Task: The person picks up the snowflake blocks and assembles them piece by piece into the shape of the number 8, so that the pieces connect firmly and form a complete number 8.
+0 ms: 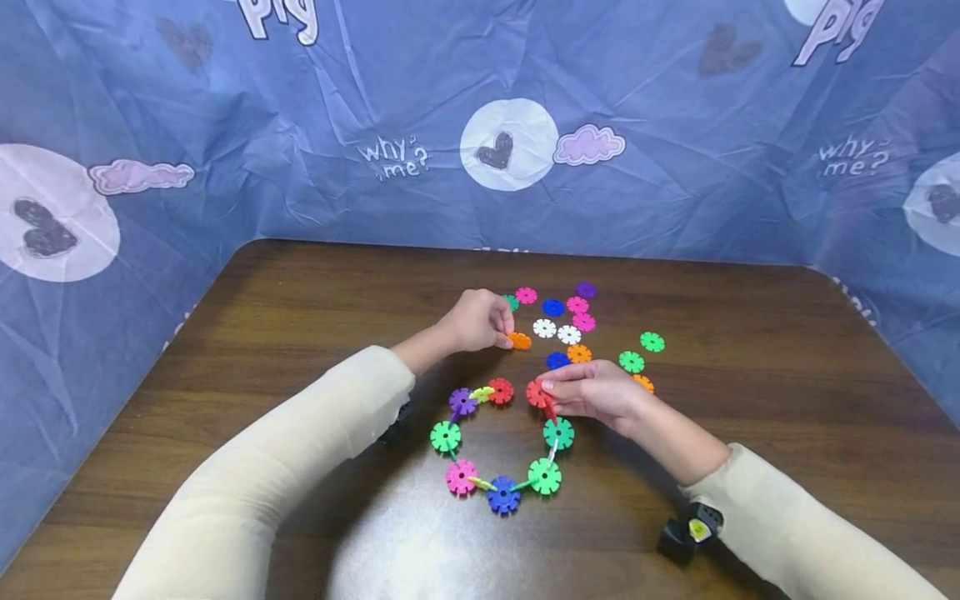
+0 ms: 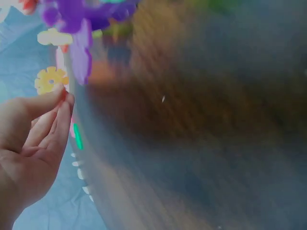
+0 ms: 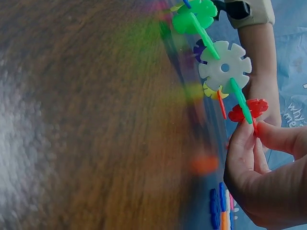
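My left hand (image 1: pixel 478 321) pinches an orange notched disc (image 1: pixel 520 341) between thumb and fingertips, above the table's middle. The same disc (image 2: pixel 50 80) looks flower-shaped in the left wrist view. Nearer to me lies an open ring of interlocked notched discs, with a blue disc (image 1: pixel 503 496) at its near side. At its right end my right hand (image 1: pixel 603 393) grips a red disc (image 1: pixel 537 393). In the right wrist view, thumb and index finger pinch this red piece (image 3: pixel 255 127). The ring's left end is another red disc (image 1: pixel 501 392), across a small gap from it.
Loose discs lie beyond the hands, among them white ones (image 1: pixel 544 328), pink ones (image 1: pixel 577 305) and blue ones (image 1: pixel 553 307). Green discs (image 1: pixel 632 362) sit to the right, past my right hand. A printed blue cloth (image 1: pixel 420 208) hangs behind the brown table (image 1: pixel 322 292).
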